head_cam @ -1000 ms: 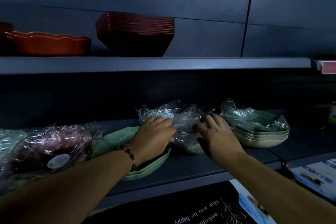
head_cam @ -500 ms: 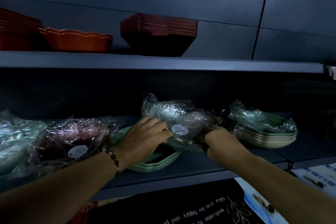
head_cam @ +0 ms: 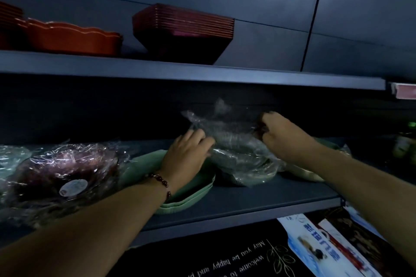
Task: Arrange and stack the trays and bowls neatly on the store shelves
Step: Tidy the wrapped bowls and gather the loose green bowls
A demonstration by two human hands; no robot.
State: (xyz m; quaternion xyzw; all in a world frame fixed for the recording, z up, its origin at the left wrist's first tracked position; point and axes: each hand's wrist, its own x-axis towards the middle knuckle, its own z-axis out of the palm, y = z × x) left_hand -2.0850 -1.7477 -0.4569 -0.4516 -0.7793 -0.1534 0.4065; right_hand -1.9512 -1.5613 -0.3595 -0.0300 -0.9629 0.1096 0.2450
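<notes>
A plastic-wrapped stack of clear bowls [head_cam: 236, 141] is tilted up above the dark middle shelf [head_cam: 247, 200]. My left hand [head_cam: 186, 153] grips its left side and my right hand [head_cam: 283, 135] grips its right edge. Under my left wrist lies a stack of green trays [head_cam: 191, 191]. Behind my right forearm sits another stack of pale green trays [head_cam: 304, 171], mostly hidden. At the left lies a wrapped purple bowl [head_cam: 65, 171] with a round label.
The upper shelf [head_cam: 202, 72] carries an orange scalloped bowl [head_cam: 72, 38], a stack of dark red square bowls [head_cam: 184, 31] and more red trays [head_cam: 9, 20] at the far left. Another wrapped bowl [head_cam: 11, 157] sits at the left edge. Printed packages [head_cam: 326, 249] lie below.
Both hands have raised the wrapped bowls off the shelf and shifted them rightward and deeper in; the stack now tilts, and my right forearm covers the right-hand green trays.
</notes>
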